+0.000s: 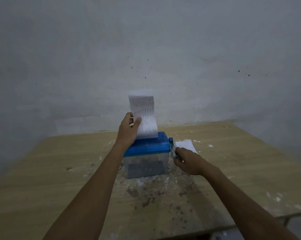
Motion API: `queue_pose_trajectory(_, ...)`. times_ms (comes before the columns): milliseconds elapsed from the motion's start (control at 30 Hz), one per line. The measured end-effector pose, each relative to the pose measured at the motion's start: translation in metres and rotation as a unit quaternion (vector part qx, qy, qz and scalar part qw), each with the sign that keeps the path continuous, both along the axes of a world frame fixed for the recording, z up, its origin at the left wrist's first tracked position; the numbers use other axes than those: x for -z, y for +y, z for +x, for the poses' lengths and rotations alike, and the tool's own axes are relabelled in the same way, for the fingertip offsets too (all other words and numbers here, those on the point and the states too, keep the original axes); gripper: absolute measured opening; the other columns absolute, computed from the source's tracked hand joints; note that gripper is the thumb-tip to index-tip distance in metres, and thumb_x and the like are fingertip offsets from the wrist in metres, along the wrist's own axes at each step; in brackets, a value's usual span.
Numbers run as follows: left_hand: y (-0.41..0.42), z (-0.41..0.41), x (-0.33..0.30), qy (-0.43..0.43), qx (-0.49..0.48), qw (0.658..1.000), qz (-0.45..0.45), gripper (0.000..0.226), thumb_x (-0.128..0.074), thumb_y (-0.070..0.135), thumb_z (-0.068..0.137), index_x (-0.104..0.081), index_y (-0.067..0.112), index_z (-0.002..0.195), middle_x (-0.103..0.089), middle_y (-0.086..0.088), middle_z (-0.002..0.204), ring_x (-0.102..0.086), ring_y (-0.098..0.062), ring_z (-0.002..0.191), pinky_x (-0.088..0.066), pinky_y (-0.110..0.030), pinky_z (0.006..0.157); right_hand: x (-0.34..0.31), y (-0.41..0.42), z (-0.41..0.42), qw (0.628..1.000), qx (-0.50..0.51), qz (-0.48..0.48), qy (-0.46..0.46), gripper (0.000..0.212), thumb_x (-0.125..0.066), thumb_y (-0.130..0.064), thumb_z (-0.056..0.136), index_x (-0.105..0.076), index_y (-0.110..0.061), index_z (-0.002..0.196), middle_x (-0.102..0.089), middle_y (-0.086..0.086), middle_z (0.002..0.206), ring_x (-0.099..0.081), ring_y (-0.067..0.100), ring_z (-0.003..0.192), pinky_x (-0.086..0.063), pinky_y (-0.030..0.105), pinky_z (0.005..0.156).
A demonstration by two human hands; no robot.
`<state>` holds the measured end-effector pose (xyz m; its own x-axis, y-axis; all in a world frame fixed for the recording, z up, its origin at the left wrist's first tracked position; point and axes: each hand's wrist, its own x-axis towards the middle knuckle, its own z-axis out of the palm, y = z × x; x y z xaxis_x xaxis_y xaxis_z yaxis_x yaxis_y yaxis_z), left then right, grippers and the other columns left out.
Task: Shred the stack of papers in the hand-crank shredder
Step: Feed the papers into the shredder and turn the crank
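A small hand-crank shredder (147,155) with a blue lid and a clear bin stands in the middle of the wooden table (59,170). A printed sheet of paper (144,115) stands upright in the lid's slot, curling back at its top. My left hand (129,129) pinches the sheet's left edge between thumb and fingers just above the lid. At the shredder's right side, my right hand (186,160) grips the crank handle (172,148). Behind that hand a stack of white papers (186,144) lies flat on the table, partly hidden. Dark shreds fill the bin's lower part.
A bare grey-white wall (146,49) rises right behind the table. Paper crumbs and dark stains are scattered on the tabletop in front of and around the shredder. The table's near right edge (267,220) drops away at the bottom right.
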<state>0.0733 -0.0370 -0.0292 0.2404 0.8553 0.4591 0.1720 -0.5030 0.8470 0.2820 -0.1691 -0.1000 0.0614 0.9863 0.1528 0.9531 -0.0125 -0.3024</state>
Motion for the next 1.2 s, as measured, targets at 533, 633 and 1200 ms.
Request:
queue_pose_trajectory(533,0.002,-0.004,0.013,0.021,0.012,0.998,0.052,0.028,-0.054,0.017,0.102,-0.047,0.013,0.129,-0.056,0.006,0.119,-0.053,-0.012,0.105,-0.046,-0.01,0.074,0.023,0.002,-0.007,0.997,0.008,0.059,0.045,0.016,-0.037,-0.034,0.1,-0.039,-0.02,0.107,-0.047,-0.004,0.099,-0.051,0.017,0.083,-0.045,0.035,0.077)
queue_pose_trajectory(633,0.009,-0.006,0.019,0.061,-0.001,0.992,0.108,0.006,-0.055,0.013,0.101,-0.05,0.015,0.103,-0.056,0.014,0.091,-0.053,-0.014,0.081,-0.047,-0.035,0.067,0.022,-0.001,-0.008,0.993,0.004,0.109,0.05,0.012,-0.04,-0.034,0.099,-0.037,-0.024,0.092,-0.044,-0.009,0.086,-0.045,0.014,0.073,-0.034,0.032,0.069)
queue_pose_trajectory(1200,0.002,0.002,0.012,0.168,-0.064,0.98,0.082,0.009,-0.046,0.025,0.105,-0.05,0.019,0.109,-0.061,-0.001,0.107,-0.055,-0.018,0.088,-0.035,-0.014,0.055,0.029,-0.002,-0.009,0.995,0.01,0.083,0.056,0.029,-0.031,-0.048,0.096,-0.046,-0.024,0.099,-0.052,-0.007,0.096,-0.051,0.009,0.08,-0.04,0.033,0.076)
